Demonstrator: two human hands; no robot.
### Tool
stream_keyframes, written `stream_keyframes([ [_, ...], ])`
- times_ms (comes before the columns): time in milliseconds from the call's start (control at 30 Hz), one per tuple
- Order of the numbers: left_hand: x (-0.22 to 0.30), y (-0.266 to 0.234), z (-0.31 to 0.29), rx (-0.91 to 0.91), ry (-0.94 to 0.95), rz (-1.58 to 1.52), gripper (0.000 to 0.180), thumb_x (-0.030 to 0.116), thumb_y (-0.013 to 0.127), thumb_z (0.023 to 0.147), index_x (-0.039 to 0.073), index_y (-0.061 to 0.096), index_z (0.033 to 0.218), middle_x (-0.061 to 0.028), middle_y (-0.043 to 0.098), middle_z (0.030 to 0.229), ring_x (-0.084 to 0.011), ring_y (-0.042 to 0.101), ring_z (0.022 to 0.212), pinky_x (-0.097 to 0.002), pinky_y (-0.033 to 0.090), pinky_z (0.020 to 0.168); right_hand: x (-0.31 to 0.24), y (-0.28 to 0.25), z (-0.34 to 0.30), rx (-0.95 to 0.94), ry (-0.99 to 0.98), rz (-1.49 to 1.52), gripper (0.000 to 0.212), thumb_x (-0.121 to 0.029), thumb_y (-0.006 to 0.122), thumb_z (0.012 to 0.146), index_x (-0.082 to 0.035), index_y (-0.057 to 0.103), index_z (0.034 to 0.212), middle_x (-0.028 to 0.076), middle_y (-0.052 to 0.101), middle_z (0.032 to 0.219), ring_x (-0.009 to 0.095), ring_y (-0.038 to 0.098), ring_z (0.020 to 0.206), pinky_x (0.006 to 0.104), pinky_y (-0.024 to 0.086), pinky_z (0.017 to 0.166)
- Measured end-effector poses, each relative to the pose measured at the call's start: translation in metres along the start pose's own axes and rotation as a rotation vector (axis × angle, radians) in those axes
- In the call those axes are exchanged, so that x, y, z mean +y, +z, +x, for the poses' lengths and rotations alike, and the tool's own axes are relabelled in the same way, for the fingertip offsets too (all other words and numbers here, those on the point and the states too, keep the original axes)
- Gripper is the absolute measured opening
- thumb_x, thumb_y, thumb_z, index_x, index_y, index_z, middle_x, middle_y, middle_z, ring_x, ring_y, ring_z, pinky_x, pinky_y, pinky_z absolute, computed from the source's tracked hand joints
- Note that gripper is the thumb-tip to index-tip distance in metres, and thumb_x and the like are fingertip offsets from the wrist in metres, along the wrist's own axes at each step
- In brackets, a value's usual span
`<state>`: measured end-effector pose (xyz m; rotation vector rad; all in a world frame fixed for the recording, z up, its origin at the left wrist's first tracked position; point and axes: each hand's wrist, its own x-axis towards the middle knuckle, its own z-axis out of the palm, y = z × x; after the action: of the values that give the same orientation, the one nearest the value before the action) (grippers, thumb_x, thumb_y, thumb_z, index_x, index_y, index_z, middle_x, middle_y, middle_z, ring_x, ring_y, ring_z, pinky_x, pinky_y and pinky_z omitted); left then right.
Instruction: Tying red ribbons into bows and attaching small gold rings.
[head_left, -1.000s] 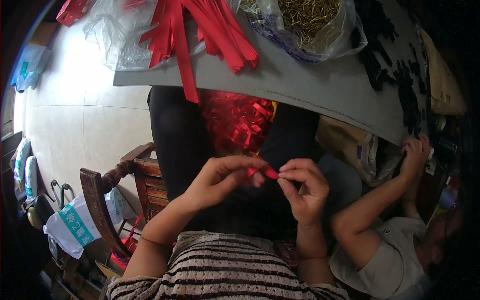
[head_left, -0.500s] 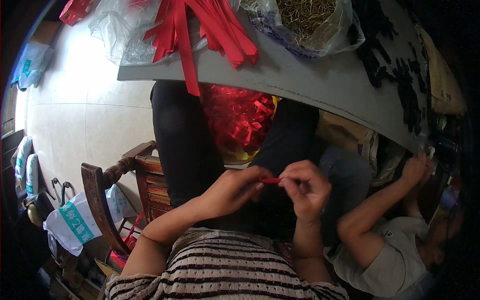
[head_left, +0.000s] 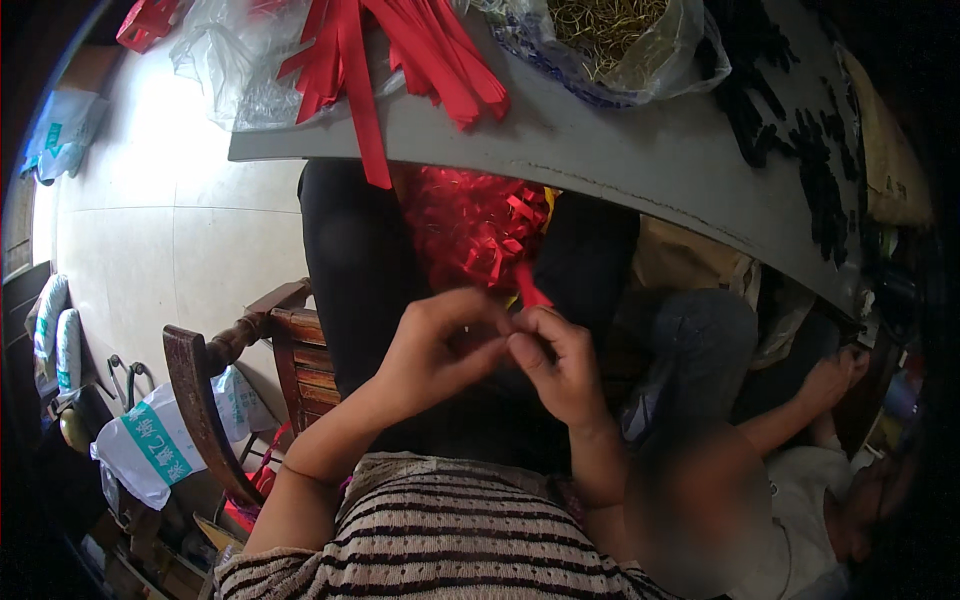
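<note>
Above my lap, my two hands meet fingertip to fingertip. My right hand [head_left: 562,368] is closed in a pinch, with a short red ribbon [head_left: 531,288] sticking out beyond its fingers. Curled close beside it, my left hand [head_left: 440,345] presses thumb and fingers together; its tips are blurred, and what they hold is hidden. Between my knees, past the hands, lies a heap of folded red ribbon pieces [head_left: 475,225] with a yellow edge showing round it. Flat red ribbon strips [head_left: 345,80] are fanned on the table, one hanging over its edge.
The grey table [head_left: 450,140] bears a clear bag [head_left: 240,70], a plastic bag of gold wire ties [head_left: 610,35] and black strips [head_left: 750,100]. A wooden chair arm [head_left: 205,410] stands at my left, near white sacks [head_left: 160,440]. Another person's arm [head_left: 800,400] is at the right.
My hands have come together and shifted left. The red piece stretched between them earlier now shows as a ribbon end beyond my right fingers. The other person's arm moved lower and their head leaned in.
</note>
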<state>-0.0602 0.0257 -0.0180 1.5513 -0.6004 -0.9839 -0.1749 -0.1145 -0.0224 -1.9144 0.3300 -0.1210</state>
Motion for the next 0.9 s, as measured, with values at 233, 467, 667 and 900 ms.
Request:
stream_keyframes([
  [233,-0.01,0.015,0.005,0.097,-0.059,-0.674,0.038,0.015,0.067,0.081,0.0,0.057,0.115,-0.0068,0.055,0.108,-0.0123,0.056,0.092,-0.0272,0.046,0.082,-0.009,0.012,0.002,0.208,0.353,0.833,0.023,-0.02,0.052,0.093,-0.001,0.061,0.085,0.002,0.06,0.072,0.006,0.052,0.064,0.0209,0.041,0.06],
  [467,-0.019,0.025,0.004,0.169,-0.043,-0.783,0.022,0.011,0.062,0.086,-0.001,0.064,0.104,-0.0082,0.051,0.114,-0.0143,0.056,0.084,-0.0264,0.046,0.072,-0.009,0.021,0.001,0.232,0.308,0.708,0.02,-0.018,0.055,0.092,0.001,0.062,0.091,0.005,0.062,0.081,0.011,0.055,0.07,0.0234,0.042,0.066],
  [667,-0.016,0.01,0.012,0.195,0.36,0.023,0.016,0.002,0.064,0.078,0.0,0.065,0.094,-0.0077,0.058,0.088,-0.0178,0.059,0.077,-0.0276,0.047,0.065,-0.01,0.003,0.011,0.286,-0.086,-0.289,0.015,-0.017,0.066,0.08,-0.003,0.066,0.087,0.01,0.058,0.104,0.025,0.051,0.101,0.0365,0.042,0.085],
  [900,-0.004,0.009,-0.004,0.007,-0.073,-0.347,0.019,0.002,0.065,0.078,-0.002,0.066,0.096,-0.0042,0.063,0.073,-0.0139,0.059,0.065,-0.0241,0.046,0.059,-0.023,-0.001,0.019,0.043,-0.135,0.104,0.028,-0.018,0.071,0.075,-0.001,0.063,0.097,0.013,0.056,0.111,0.028,0.052,0.104,0.0375,0.042,0.088],
])
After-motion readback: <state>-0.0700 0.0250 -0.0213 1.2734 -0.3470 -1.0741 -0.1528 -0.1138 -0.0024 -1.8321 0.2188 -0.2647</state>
